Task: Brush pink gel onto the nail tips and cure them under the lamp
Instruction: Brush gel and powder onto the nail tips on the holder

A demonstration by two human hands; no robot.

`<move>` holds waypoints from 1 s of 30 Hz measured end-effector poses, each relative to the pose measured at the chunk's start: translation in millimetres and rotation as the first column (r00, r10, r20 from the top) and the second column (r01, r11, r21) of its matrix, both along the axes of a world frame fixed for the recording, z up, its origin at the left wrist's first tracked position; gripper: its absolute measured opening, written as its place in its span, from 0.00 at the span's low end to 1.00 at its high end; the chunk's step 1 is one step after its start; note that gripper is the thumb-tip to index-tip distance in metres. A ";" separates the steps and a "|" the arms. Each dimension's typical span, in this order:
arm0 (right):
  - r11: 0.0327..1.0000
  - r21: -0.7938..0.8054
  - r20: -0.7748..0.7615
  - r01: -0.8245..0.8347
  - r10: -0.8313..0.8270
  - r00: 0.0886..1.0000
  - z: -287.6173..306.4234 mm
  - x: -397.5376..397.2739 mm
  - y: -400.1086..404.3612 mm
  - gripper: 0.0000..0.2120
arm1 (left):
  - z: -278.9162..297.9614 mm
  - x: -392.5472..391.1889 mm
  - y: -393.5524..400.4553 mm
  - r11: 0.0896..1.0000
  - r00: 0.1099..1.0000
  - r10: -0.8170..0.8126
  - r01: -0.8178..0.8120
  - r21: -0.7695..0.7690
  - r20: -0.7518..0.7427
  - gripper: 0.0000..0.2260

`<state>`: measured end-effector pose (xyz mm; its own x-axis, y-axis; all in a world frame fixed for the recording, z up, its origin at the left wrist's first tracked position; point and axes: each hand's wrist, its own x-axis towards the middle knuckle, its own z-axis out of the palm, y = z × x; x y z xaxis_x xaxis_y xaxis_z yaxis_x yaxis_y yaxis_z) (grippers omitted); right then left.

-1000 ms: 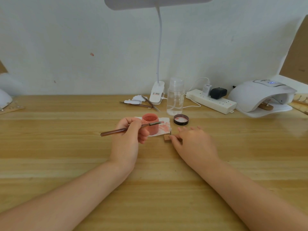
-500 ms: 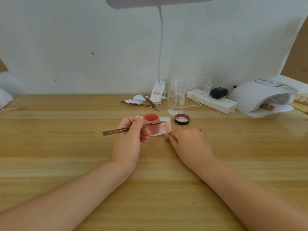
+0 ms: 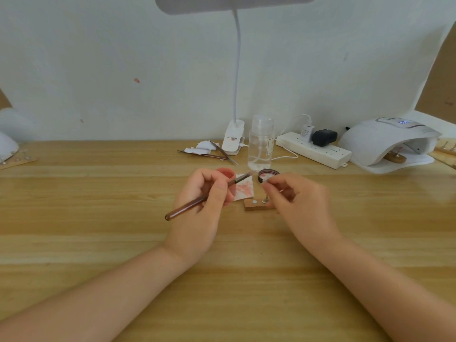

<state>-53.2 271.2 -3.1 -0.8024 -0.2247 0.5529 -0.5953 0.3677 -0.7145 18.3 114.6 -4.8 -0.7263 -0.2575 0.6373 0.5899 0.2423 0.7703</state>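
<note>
My left hand (image 3: 202, 203) grips a brown brush (image 3: 195, 202) like a pen. Its bristle end points up and right over a pink-stained paper wipe (image 3: 245, 190). The pink gel pot (image 3: 225, 172) stands just behind my left knuckles, partly hidden. My right hand (image 3: 298, 201) pinches a small nail tip (image 3: 267, 181) between thumb and forefinger. A thin metal pin (image 3: 265, 200) under it reaches down to a small wooden block (image 3: 255, 206). The white curing lamp (image 3: 385, 141) sits at the far right with a wooden holder (image 3: 394, 157) inside its opening.
The pot's dark lid (image 3: 268, 174) lies behind my right fingers. Further back are a clear bottle (image 3: 260, 144), a desk lamp clip (image 3: 233, 140), loose tools (image 3: 209, 154) and a power strip (image 3: 313, 150). More nail-tip boards lie at the table's left (image 3: 14, 161) and right edges.
My right hand rose from lying flat on the wooden block to a pinch above it, uncovering the block. The brush tilted steeper and its tip moved right of the pot.
</note>
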 end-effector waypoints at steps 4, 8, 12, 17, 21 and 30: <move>0.991 -0.129 0.161 -0.044 0.064 0.985 -0.5 1.0 -1.2 0.13 | -7.2 0.4 0.4 0.990 1.000 -0.003 0.004 -0.139 0.005 0.06; 0.984 -0.171 0.183 -0.059 0.090 0.979 -0.9 5.1 -3.8 0.13 | -6.6 1.3 1.6 0.971 1.000 0.024 -0.020 -0.237 0.014 0.05; 0.977 -0.201 0.184 -0.074 0.112 0.976 -2.1 4.9 -3.9 0.13 | -5.3 1.5 3.4 0.957 0.998 0.056 -0.058 -0.286 -0.015 0.06; 0.973 -0.219 0.196 -0.078 0.122 0.973 -4.6 4.1 -3.7 0.12 | -6.0 3.5 5.4 0.939 0.995 0.086 -0.095 -0.330 -0.043 0.11; 0.980 -0.187 0.181 -0.066 0.100 0.978 -6.6 2.8 -3.5 0.11 | -6.1 3.2 6.0 0.929 0.994 0.094 -0.110 -0.353 -0.062 0.11; 0.983 -0.173 0.160 -0.062 0.090 0.983 -8.0 2.8 -4.2 0.14 | -4.9 6.8 0.0 0.925 0.992 0.035 -0.079 -0.372 -0.124 0.04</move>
<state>-50.4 267.0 -11.2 -0.8703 -0.2051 0.4478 -0.4845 0.1936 -0.8531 25.1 114.6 -9.8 -0.6350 -0.0227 0.7722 0.6440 0.5365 0.5454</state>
